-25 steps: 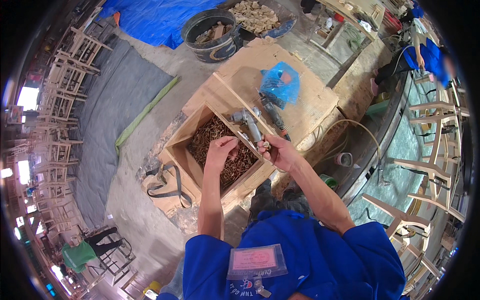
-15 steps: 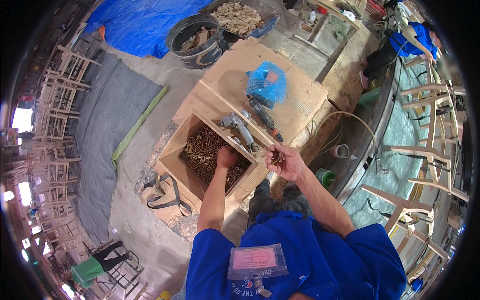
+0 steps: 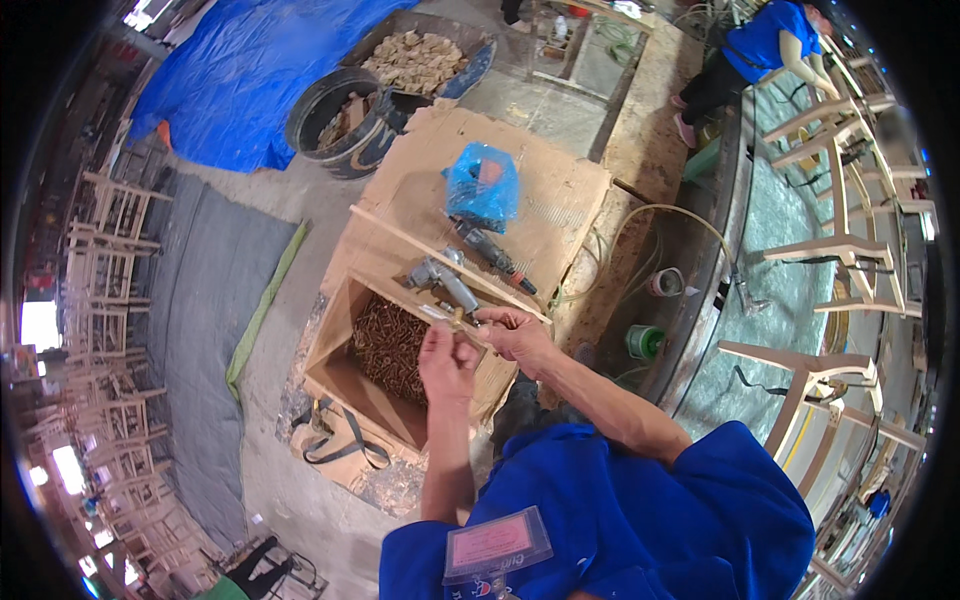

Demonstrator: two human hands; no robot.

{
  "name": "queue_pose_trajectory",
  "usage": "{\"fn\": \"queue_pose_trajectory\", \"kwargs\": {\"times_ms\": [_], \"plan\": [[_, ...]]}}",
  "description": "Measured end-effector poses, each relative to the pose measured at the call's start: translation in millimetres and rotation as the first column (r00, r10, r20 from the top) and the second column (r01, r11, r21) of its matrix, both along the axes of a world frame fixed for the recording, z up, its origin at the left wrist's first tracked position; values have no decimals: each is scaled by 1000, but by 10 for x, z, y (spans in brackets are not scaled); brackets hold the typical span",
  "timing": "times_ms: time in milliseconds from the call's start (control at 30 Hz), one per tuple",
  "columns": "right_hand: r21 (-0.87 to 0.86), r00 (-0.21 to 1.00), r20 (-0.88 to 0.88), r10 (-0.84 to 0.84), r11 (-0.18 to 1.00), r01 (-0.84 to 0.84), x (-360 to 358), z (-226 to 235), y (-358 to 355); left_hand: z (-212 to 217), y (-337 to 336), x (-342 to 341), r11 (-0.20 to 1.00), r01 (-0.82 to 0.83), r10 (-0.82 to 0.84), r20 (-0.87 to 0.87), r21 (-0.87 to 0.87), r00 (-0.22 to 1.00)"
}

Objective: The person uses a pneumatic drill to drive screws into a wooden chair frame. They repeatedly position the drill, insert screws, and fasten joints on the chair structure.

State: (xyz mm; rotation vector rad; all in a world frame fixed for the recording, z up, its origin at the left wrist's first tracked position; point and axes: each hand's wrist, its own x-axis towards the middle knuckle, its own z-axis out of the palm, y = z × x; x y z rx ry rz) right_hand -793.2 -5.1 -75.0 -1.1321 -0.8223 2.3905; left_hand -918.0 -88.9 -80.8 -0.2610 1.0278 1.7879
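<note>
At the right corner of one open wooden box (image 3: 362, 398), partly filled with brown screws (image 3: 388, 348), one left hand (image 3: 447, 365) and one right hand (image 3: 517, 337) sit close together, fingers bent; whether they grip anything cannot be told. One wooden strip (image 3: 402, 239) separates one grey tool (image 3: 452, 285) from one dark tool (image 3: 490, 252), with one blue plastic bag (image 3: 483, 190) beyond. Farther off stand one black bin (image 3: 352, 163) and one tray (image 3: 477, 76) of wood offcuts (image 3: 415, 62).

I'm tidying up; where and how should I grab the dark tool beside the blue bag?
Probably around the middle of the dark tool, from above, closing across its length: it lies flat, long and narrow, while the blue bag crowds its far end.
</note>
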Motion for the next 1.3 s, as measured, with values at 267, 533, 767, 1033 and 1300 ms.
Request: {"fn": "queue_pose_trajectory", "kwargs": {"times_ms": [267, 533, 767, 1033, 1300], "plan": [[153, 930, 69, -361, 925, 348, 814, -69, 517, -63, 952, 938, 922, 371, -383, -394, -108, 836], [-629, 463, -592, -660, 738, 247, 2279, -175, 424, -1198, 2173, 770, 274, -203, -913, -321, -940, 251], [-692, 7, -697, -717, 674, 258, 2819, -180, -254, -1017, 2177, 777, 292, -206, -935, -324, -934, 145], [-742, 41, -565, -824, 529, 412, 2831, -335, -340, -685, 1562, 838, 968, 206, -237, -249, -142, 939], [-687, 151, -598, -787, 600, 410, 3392, 22, -183, 41, 1595, 983, 524, 408, -474, -143, 748, 869]]}}
